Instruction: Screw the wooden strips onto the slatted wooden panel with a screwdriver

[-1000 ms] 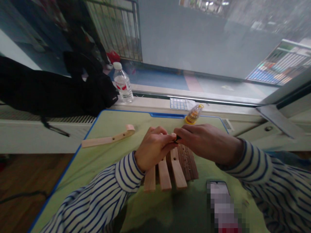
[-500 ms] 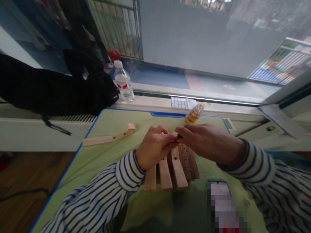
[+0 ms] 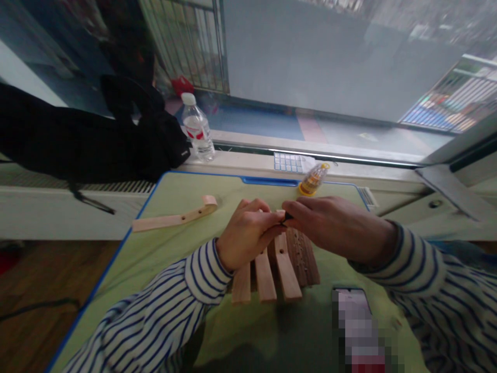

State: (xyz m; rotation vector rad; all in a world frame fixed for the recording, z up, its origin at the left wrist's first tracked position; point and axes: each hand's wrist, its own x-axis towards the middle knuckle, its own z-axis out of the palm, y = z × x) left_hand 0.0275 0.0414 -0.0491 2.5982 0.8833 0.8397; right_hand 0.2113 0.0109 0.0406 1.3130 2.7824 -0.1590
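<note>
My left hand [image 3: 248, 230] is closed in a pinch above several pale wooden strips, its thumb and fingertips meeting my right hand's. What it grips, if anything, is hidden. My right hand [image 3: 330, 223] pinches a small dark piece [image 3: 287, 216] whose kind I cannot make out, at the top end of the right-hand wooden strip [image 3: 288, 274]. A middle wooden strip [image 3: 265, 280] and a left one [image 3: 242, 285] lie beside it, partly under my left hand. Beneath them is a brown wooden block [image 3: 305, 259] dotted with small holes.
A loose curved wooden strip [image 3: 174, 219] with two holes lies at the table's left. A clear bottle with a yellow base [image 3: 312, 180] stands at the back edge. The phone [image 3: 355, 321] lies front right. On the sill are a water bottle [image 3: 199, 132] and a black bag [image 3: 93, 145].
Both hands stay together at nearly the same spot, with only slight finger movement. The view has shifted a little; the wooden strips and the block lie as before.
</note>
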